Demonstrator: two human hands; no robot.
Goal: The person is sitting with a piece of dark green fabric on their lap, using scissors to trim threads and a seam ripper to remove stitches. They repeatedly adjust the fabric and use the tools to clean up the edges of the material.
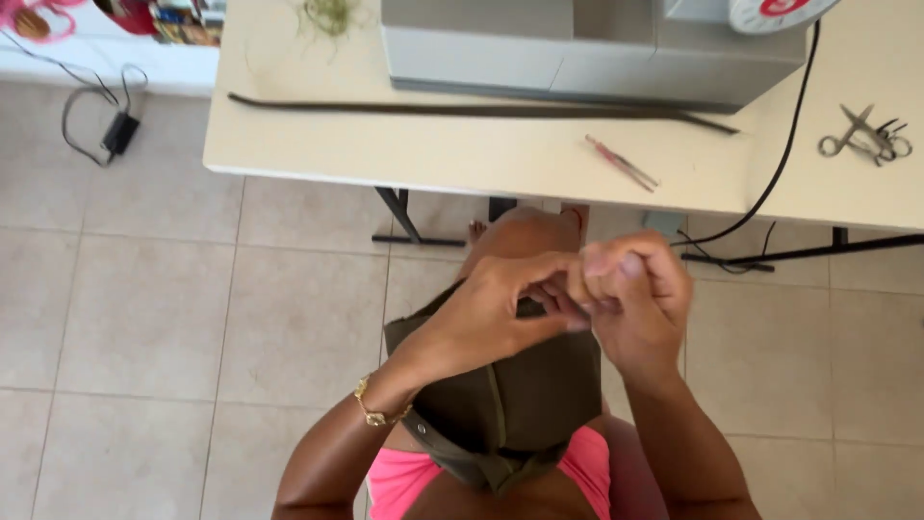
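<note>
On the far left, a black power adapter (pixel 119 133) with its cord lay on the tiled floor (pixel 144 318). Beside it stood the pale counter (pixel 318 144), and along it ran a long dark strip (pixel 462 109), thin and nearly straight, just in front of the grey sewing machine (pixel 587 48). A wisp of loose thread (pixel 330 15) sat near the counter's back edge.

Below the counter's front edge the person sat with a piece of olive-green cloth (pixel 525 395) draped over the lap, above pink shorts (pixel 404 477). The left hand (pixel 491 308), a gold bracelet (pixel 373 412) at its wrist, was raised over the cloth with its fingers curled together, pinching at something small near the cloth's upper edge; what exactly they held I could not tell. The right hand (pixel 635 294) met it there, touching, its fingers drawn in and thumb pressed to fingertips in a pinch as well.

Further right on the counter lay a thin pink tool (pixel 623 162), then a black cable (pixel 784 154) trailing down from the machine and over the edge. Well apart at the far right lay a pair of metal scissors (pixel 863 135).
</note>
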